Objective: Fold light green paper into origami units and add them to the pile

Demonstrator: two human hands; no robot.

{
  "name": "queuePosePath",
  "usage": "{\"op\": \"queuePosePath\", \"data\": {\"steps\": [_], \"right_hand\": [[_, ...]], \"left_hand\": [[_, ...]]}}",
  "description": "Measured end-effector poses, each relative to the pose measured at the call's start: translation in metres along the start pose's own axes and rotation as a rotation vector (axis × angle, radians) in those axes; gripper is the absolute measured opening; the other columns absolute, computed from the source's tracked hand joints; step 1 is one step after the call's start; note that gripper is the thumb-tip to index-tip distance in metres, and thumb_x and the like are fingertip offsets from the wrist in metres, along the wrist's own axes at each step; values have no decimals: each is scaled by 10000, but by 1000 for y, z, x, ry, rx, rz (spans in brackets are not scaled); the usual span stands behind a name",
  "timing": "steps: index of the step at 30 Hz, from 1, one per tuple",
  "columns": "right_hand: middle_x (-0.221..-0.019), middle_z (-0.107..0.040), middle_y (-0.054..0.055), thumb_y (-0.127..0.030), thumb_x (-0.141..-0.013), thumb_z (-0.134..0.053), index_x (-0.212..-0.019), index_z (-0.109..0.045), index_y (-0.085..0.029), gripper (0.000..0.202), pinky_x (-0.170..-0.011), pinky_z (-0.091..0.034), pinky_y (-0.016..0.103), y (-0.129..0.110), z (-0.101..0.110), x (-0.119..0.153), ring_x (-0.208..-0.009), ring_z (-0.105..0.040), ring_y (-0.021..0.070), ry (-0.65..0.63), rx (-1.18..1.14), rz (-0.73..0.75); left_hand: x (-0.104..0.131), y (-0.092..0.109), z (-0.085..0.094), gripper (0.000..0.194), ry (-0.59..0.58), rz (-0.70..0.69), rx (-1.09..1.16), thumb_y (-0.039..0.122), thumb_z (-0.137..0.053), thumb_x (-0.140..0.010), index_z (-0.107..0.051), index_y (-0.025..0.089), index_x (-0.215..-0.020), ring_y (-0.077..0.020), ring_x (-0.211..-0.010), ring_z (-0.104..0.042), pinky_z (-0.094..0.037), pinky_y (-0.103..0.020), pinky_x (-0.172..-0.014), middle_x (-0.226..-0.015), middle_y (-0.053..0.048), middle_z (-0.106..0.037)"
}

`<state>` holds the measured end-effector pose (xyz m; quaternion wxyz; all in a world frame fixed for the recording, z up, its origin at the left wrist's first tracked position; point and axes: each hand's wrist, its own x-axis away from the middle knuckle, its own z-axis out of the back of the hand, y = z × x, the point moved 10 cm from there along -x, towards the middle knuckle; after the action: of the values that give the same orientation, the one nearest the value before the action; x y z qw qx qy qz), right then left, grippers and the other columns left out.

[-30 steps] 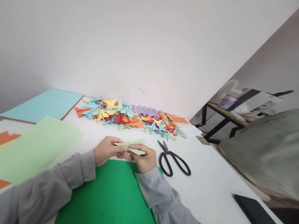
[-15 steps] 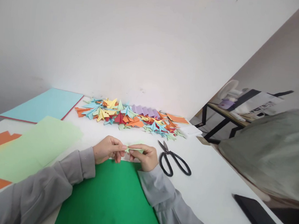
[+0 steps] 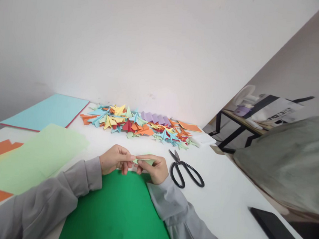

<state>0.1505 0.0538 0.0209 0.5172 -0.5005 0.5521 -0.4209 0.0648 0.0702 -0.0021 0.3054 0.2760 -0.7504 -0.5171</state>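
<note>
Folded lt-green paper (image 3: 149, 161) is narrower now: 1 s ago its flaps spread across both hands; now it sits mostly in the R hand (image 3: 159, 169), w/ the L hand (image 3: 117, 159) at its L end.

Head view (just 1): paper is held up near the far edge of the green sheet (image 3: 119, 209), long axis approx. L–R, running from L fingertips into R grip. R hand covers more of it, thumb & index pinching along its length; L thumb & index pinch the L tip. Scissors (image 3: 180, 162) lie just R of the R hand, blades parted, tips pointing away. Pile of folded paper pieces (image 3: 127, 125) lies beyond, along the wall.

Containers: white bag (image 3: 279, 110) w/ dark lettering, on the side rack (image 3: 238, 121); contents not visible.
</note>
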Motion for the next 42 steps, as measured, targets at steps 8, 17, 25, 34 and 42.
{"op": "queuePosePath", "data": {"steps": [8, 17, 25, 34, 42], "right_hand": [[-502, -641, 19, -219, -598, -636, -777, -687, -162, 195, -428, -457, 246, 9, -2, 1, -408, -572, 138, -34, -112, -92], [-625, -657, 45, -395, -624, -596, -969, -620, -187, 403, -469, -482, 309, 7, -7, -1, -499, -603, 187, -146, -276, -85], [-740, -625, 15, -316, -526, -715, -1255, -325, -215, 833, -471, -511, 281, -6, 16, -1, -527, -598, 157, 222, 40, 51], [-574, -614, -28, -260, -463, -746, -1177, -389, -146, 807, -467, -485, 261, 0, 24, -3, -453, -577, 143, 274, 15, 43], [-560, -604, -34, -226, -440, -751, -994, -525, -151, 603, -432, -452, 239, 8, 23, -4, -410, -537, 114, 269, -83, -1]], "left_hand": [[0, 0, 3, 263, 30, 8, 28, 307, -673, -581, -560, 81, -510, -93, -296, -479, -330, -185, -294, -413, -14, -546], [0, 6, 7, 296, 117, -54, 17, 349, -684, -552, -531, 97, -517, -75, -303, -468, -329, -181, -311, -443, 0, -549], [7, 26, 8, 260, 237, -250, -323, 365, -613, -631, -546, 124, -560, -95, -374, -503, -418, -216, -445, -389, 16, -526], [7, 29, 4, 265, 186, -294, -368, 377, -571, -669, -570, 123, -592, -102, -412, -521, -432, -223, -471, -434, 11, -536], [8, 27, 0, 274, 148, -236, -310, 384, -599, -640, -572, 113, -612, -108, -437, -531, -441, -237, -500, -461, -2, -563]]}}
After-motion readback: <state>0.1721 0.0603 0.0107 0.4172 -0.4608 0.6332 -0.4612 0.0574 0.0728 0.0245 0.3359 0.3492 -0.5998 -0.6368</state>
